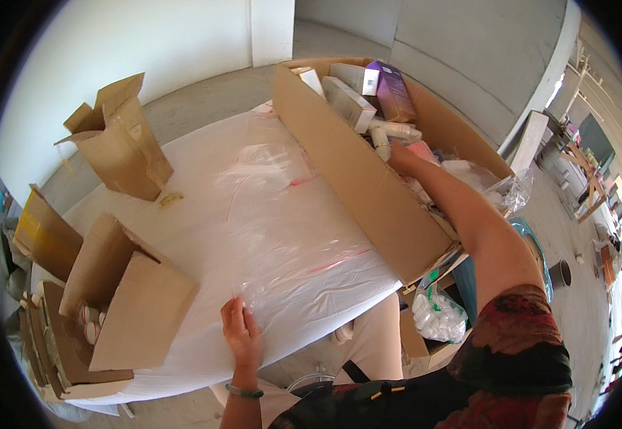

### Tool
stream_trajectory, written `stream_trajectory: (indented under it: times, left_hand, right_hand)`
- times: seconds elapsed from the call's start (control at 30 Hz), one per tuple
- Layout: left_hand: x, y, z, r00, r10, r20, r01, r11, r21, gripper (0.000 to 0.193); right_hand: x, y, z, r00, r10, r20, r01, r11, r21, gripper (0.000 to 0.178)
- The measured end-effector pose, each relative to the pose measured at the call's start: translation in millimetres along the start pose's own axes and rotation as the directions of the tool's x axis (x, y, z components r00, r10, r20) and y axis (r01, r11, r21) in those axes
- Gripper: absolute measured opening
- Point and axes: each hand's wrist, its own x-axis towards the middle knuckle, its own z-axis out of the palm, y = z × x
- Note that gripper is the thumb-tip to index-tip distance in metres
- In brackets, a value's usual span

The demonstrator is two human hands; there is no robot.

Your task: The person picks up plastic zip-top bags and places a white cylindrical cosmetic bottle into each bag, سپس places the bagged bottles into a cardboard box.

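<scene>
At the near edge of the white-covered table, my left hand [242, 334] has its fingers curled and pinched at the corner of a clear plastic bag [282, 268]. The bag lies flat, with thin red lines along it. My right arm reaches into a long cardboard box [347, 189] on the right side of the table. Inside it, my right hand [402, 159] closes on a small white bottle [380, 144]; its fingertips are partly hidden. Around that hand lie white cartons [348, 104], a purple box [394, 93], another pale bottle [400, 131] and crumpled clear plastic [490, 182].
A tall open carton [121, 154] stands at the far left of the table. Nearer, another open carton [143, 307] holds several small round-ended items [91, 323]. Below the long box, a bag of white items [438, 314] sits in a lower box. A dark bin [560, 273] stands on the floor.
</scene>
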Motion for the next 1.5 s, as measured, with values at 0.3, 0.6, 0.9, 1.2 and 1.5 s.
stream_trajectory:
  times: [0.3,0.6,0.9,1.2,1.5]
  left_hand:
    - [0,-5,-9,0.998,0.062,-0.031,-0.06,0.996,0.066,0.031]
    - [-1,-5,0,0.997,0.064,-0.034,-0.063,0.998,0.025,0.031]
    - [4,-5,3,0.991,0.124,-0.059,-0.12,0.991,0.059,0.034]
    - [1,3,-7,0.998,-0.058,0.036,0.062,0.988,-0.139,0.047]
    - [6,36,-36,0.997,-0.064,0.047,0.07,0.988,-0.141,0.046]
  right_hand:
    - [13,-8,9,0.928,0.176,0.328,-0.314,0.843,0.437,0.044]
    - [12,17,4,0.883,0.233,0.407,-0.354,0.9,0.254,0.052]
    - [7,9,-52,0.944,0.266,0.196,-0.322,0.875,0.36,0.061]
    - [-94,-72,-132,0.971,-0.2,-0.127,0.176,0.25,0.952,0.054]
    - [-246,-169,-62,0.847,-0.523,-0.093,0.239,0.218,0.946,0.053]
